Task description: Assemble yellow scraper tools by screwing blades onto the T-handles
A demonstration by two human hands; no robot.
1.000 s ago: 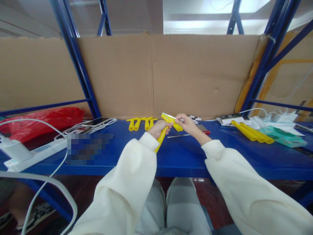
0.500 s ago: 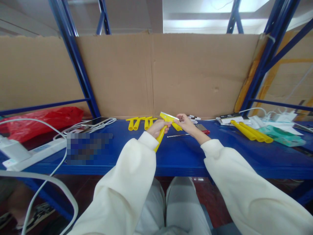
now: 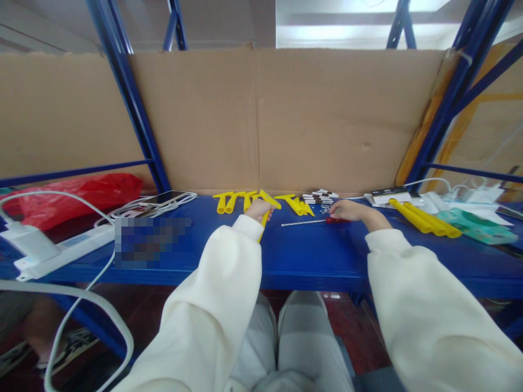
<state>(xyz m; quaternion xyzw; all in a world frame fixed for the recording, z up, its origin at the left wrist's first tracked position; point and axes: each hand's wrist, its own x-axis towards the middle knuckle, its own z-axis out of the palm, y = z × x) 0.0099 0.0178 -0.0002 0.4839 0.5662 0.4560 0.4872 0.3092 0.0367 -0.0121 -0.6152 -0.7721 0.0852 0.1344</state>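
My left hand (image 3: 259, 209) is wrapped round the handle of a yellow T-shaped tool (image 3: 270, 200), whose head tilts above the fist. My right hand (image 3: 345, 209) is low over the table, its fingers bent together beside small screw-like bits (image 3: 326, 209); what they hold, if anything, is hidden. Just under that hand lies a screwdriver (image 3: 304, 222), shaft pointing left, its red handle partly covered. Several more yellow tools (image 3: 230, 203) lie behind my left hand, and others (image 3: 295, 204) lie between the hands. Small black-and-white pieces (image 3: 321, 196) are piled behind the bits.
Yellow tubes (image 3: 423, 219) and a green packet (image 3: 478, 226) lie at the right of the blue table (image 3: 314, 261). On the left are a red plastic bag (image 3: 81, 198), a white power strip (image 3: 69, 253), cables and a phone (image 3: 165, 198). Cardboard (image 3: 327, 120) stands behind.
My right hand has left the head of the held tool and moved right, down to the table by the screwdriver. The silver strip at the tool's head no longer shows. The view has shifted slightly.
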